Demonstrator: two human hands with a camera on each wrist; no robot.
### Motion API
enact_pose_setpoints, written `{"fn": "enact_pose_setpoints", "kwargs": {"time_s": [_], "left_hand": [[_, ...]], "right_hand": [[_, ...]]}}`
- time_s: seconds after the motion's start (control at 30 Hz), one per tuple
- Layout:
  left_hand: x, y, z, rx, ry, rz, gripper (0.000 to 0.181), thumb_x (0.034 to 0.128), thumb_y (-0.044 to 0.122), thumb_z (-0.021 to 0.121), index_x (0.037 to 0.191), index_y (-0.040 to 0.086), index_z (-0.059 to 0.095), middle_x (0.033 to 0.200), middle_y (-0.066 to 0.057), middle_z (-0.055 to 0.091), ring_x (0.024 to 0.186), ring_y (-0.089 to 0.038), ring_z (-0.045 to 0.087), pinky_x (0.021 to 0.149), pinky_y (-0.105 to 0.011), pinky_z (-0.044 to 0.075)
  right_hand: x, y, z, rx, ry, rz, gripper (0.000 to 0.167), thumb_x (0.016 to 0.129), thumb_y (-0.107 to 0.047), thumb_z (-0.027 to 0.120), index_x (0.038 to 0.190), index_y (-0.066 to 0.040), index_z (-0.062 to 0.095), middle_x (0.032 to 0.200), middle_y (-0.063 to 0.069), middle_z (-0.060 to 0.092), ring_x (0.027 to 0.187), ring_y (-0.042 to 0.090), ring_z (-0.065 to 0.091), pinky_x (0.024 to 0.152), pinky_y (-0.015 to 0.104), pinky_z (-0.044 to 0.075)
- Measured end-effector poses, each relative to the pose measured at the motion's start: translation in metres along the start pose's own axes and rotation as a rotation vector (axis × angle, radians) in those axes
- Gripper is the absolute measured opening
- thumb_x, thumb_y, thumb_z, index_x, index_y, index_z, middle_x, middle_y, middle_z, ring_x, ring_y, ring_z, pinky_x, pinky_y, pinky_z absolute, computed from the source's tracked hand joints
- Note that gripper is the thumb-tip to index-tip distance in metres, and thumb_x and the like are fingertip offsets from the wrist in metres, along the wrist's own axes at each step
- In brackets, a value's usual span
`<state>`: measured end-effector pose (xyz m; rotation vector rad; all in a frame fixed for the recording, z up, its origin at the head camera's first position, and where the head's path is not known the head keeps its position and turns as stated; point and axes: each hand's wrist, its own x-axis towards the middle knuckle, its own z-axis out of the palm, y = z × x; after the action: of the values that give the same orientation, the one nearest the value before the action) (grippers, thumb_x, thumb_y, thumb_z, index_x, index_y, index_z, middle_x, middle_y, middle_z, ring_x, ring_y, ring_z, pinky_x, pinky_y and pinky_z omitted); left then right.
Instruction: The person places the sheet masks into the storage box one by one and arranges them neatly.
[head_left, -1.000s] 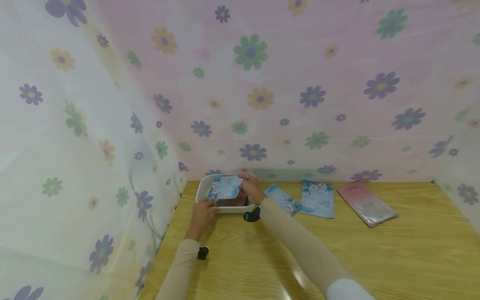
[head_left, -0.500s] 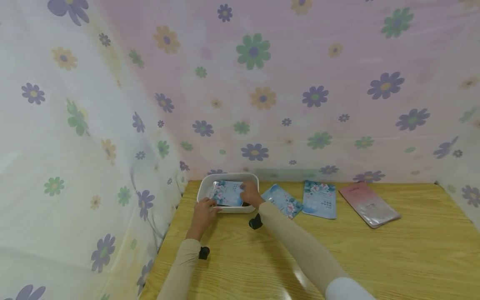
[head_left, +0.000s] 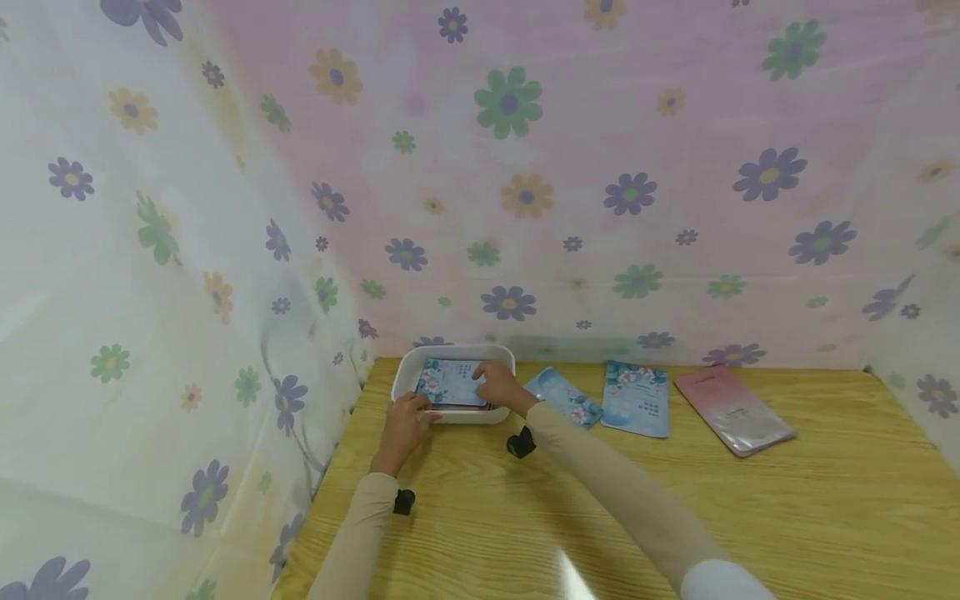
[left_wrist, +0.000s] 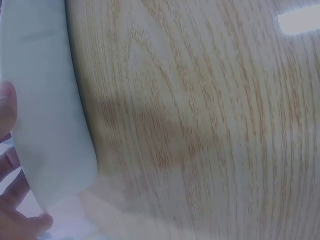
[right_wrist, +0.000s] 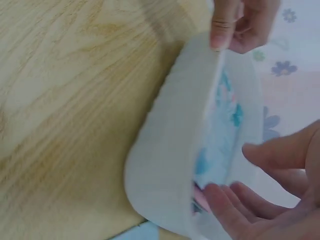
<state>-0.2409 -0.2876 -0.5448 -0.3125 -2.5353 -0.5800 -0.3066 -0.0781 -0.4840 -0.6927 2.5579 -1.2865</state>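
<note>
Gripping the near rim of a white tub with the left hand, fingers curled over the edge. Holding the right hand released, thumb and fingers spread, at the right end of a blue floral packet lying inside, just beyond the left hand's fingers, any touch being unclear. Working at a wooden table, with a slanted blue packet just right of the right hand, a straighter blue packet next and a pink packet farthest out.

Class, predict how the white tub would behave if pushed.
The white tub would probably slide rather than tip, being low and broad. It looks unbent in the left hand's grip, so likely stiff. The shiny table suggests little friction.
</note>
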Motion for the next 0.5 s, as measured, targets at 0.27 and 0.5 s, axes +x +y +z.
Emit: {"fn": "enact_pose_setpoints", "kwargs": {"time_s": [0.27, 0.5], "left_hand": [[0.002, 0.005, -0.001, -0.010, -0.050, -0.032, 0.021, 0.0723, 0.019, 0.082, 0.076, 0.009, 0.065, 0.079, -0.007, 0.060, 0.074, -0.029, 0.058, 0.069, -0.049, 0.038], [0.000, 0.004, -0.005, -0.025, -0.060, -0.050, 0.019, 0.0737, 0.016, 0.081, 0.076, 0.008, 0.064, 0.078, -0.008, 0.058, 0.074, -0.030, 0.056, 0.069, -0.048, 0.036]], "right_hand": [[-0.019, -0.005, -0.036, 0.049, -0.160, 0.072, 0.027, 0.087, 0.002, 0.053, 0.113, 0.000, 0.062, 0.122, 0.022, 0.056, 0.112, 0.034, 0.053, 0.071, 0.034, 0.047], [-0.038, 0.002, -0.064, 0.084, -0.251, 0.062, 0.017, 0.088, -0.005, 0.063, 0.105, -0.003, 0.064, 0.113, 0.019, 0.059, 0.087, 0.027, 0.059, 0.063, 0.035, 0.048]]}}
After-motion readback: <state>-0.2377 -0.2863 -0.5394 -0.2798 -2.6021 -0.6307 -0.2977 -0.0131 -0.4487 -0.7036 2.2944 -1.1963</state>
